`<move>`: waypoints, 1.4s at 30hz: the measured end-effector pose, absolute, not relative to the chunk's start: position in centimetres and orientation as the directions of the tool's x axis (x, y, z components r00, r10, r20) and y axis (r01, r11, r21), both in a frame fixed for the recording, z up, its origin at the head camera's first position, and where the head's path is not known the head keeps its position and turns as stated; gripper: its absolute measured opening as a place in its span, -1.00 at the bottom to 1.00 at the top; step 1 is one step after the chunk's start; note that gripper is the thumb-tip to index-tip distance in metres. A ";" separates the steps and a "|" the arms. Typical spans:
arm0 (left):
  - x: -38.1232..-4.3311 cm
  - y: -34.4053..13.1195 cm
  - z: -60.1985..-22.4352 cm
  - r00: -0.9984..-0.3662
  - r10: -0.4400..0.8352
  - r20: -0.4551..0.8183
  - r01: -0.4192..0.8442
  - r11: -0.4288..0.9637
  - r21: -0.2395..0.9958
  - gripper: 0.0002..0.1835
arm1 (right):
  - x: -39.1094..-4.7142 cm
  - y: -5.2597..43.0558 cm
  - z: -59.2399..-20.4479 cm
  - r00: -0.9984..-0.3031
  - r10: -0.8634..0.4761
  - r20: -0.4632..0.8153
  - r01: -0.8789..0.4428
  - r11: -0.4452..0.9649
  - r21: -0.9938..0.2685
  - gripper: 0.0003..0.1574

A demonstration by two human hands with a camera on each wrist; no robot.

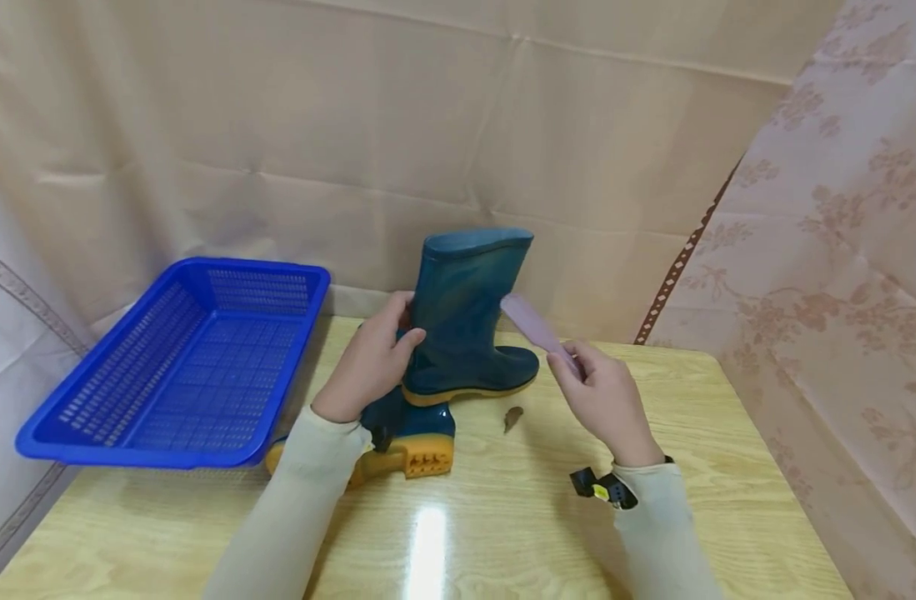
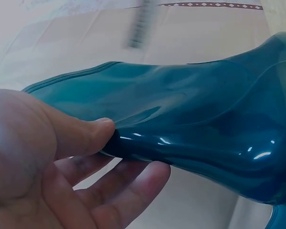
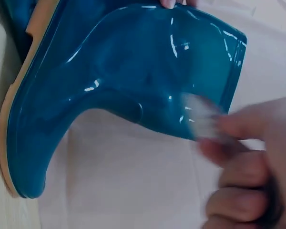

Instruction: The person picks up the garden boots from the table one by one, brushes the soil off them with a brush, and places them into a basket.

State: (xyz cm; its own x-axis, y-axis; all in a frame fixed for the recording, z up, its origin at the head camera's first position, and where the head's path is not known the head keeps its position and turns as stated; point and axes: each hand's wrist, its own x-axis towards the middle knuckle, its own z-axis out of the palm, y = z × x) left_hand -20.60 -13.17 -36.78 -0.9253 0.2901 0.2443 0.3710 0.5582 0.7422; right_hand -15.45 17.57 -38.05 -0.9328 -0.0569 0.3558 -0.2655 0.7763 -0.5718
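A dark teal rubber boot (image 1: 465, 308) with a yellow-orange sole stands upright, its toe to the right. My left hand (image 1: 371, 354) grips the back of its shaft, thumb on the near side and fingers behind, as the left wrist view shows. In my right hand (image 1: 600, 396) is a pale purple brush (image 1: 531, 323), held by its handle. The brush head points up and left, close by the front of the shaft; it looks blurred in both wrist views. A second teal boot (image 1: 427, 421) lies on its side below my left hand, orange sole facing me, partly hidden by my forearm.
At the left stands a blue plastic basket (image 1: 318, 292) with mesh walls. A small brown scrap (image 1: 513, 418) lies on the wood-grain table (image 1: 518, 533) in front of the upright boot. Beige cloth (image 1: 315, 125) hangs behind, and flowered cloth (image 1: 840, 292) hangs at the right.
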 end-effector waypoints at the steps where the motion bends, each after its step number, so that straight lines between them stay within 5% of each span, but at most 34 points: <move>1: -20.7 -13.1 -36.8 -0.925 0.292 0.244 0.372 0.555 0.744 -0.50 | -15.4 17.7 -38.0 -0.916 -0.033 0.399 -0.283 0.758 -0.587 -0.71; 11: -20.5 -13.3 -36.9 -0.941 0.276 0.199 0.327 0.576 0.749 -0.48 | -15.4 18.7 -38.4 -0.789 0.049 0.612 -0.370 0.758 -0.537 -0.74; 20: -20.5 -13.5 -37.0 -0.943 0.286 0.173 0.312 0.573 0.758 -0.45 | -14.3 19.5 -38.5 -0.800 0.026 0.599 -0.348 0.793 -0.500 -0.77; 29: -21.3 -15.6 -37.6 -0.886 0.441 0.142 0.366 0.478 0.799 -0.37 | -14.1 19.7 -38.5 -0.816 0.036 0.578 -0.323 0.800 -0.506 -0.74; 35: -22.2 -15.5 -37.7 -0.918 0.397 0.028 0.248 0.517 0.819 -0.26 | -14.2 19.5 -38.4 -0.809 0.004 0.587 -0.334 0.820 -0.466 -0.76; 42: -23.1 -14.5 -37.5 -0.953 0.300 0.033 0.180 0.479 0.859 -0.35 | -14.4 19.8 -38.3 -0.829 0.016 0.559 -0.299 0.832 -0.467 -0.72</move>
